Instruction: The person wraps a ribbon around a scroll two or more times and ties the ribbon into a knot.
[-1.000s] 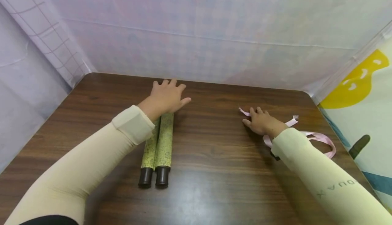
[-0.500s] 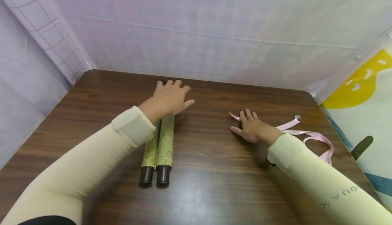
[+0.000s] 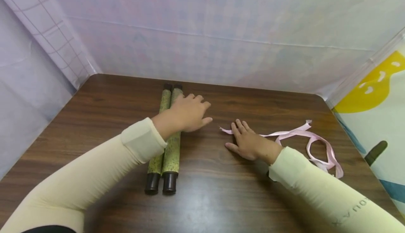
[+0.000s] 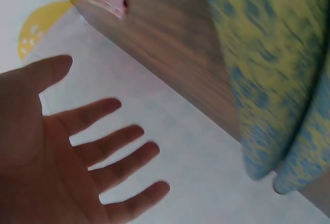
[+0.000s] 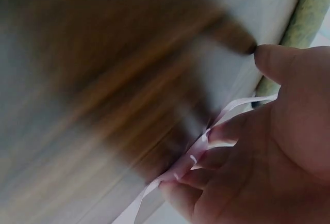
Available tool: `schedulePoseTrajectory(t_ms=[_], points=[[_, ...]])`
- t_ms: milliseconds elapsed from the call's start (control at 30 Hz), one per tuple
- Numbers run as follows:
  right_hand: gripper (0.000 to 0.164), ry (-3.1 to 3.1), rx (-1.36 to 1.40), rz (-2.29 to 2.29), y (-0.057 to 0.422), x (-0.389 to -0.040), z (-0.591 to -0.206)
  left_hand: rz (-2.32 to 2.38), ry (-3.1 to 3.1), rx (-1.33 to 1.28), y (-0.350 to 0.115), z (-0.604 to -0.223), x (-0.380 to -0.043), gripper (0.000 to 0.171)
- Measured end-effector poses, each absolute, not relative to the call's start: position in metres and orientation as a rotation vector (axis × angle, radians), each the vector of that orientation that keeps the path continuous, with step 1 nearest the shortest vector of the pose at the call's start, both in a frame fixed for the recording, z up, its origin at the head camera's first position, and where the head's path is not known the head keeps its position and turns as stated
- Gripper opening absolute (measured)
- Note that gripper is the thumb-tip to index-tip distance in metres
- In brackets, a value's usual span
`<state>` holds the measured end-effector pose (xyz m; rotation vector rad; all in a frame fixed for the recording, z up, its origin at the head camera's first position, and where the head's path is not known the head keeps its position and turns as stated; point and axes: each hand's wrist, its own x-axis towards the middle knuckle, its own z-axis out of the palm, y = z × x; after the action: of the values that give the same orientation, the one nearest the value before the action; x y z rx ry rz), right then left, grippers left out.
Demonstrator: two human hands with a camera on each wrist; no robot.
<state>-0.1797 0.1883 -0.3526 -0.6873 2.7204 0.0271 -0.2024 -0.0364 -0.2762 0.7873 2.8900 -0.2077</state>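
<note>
Two slim yellow-green patterned rolls [image 3: 172,155] with dark end knobs lie side by side on the table, like a scroll rolled from both ends. My left hand [image 3: 188,113] reaches across their upper part, fingers spread and holding nothing. In the left wrist view, the left palm [image 4: 56,157] appears beside the rolls [image 4: 273,53]. A pink ribbon [image 3: 331,153] lies loosely looped on the right side. Flat over its left end is my right hand [image 3: 248,141], with fingers straight. The right wrist view has the ribbon [image 5: 178,170] running along beneath the right fingertips.
The brown wood-grain table [image 3: 215,197] has rounded far corners. A pale cloth [image 3: 202,32] hangs along its back edge, and a sheet with a yellow print [image 3: 364,94] hangs at the right.
My right hand has slid left and toward me, drawing the ribbon's end along with it. My left hand has shifted right and nearer, uncovering the rolls' far knobs.
</note>
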Motion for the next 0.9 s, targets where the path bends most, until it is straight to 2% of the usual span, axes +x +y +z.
schedulePoseTrajectory(t_ms=[400,567,900], points=[[0.062,2.674,-0.895,-0.096,0.179,-0.166,-0.348,-0.276,2.542,1.271,0.000,-0.294,-0.155,0.060],[0.056,2.662,-0.953,-0.157,0.181,-0.165,-0.348,-0.382,2.518,1.302,0.007,-0.302,-0.147,0.062],[0.054,2.684,-0.981,-0.242,0.187,-0.166,-0.351,-0.448,2.541,1.238,0.009,-0.313,-0.145,0.060]])
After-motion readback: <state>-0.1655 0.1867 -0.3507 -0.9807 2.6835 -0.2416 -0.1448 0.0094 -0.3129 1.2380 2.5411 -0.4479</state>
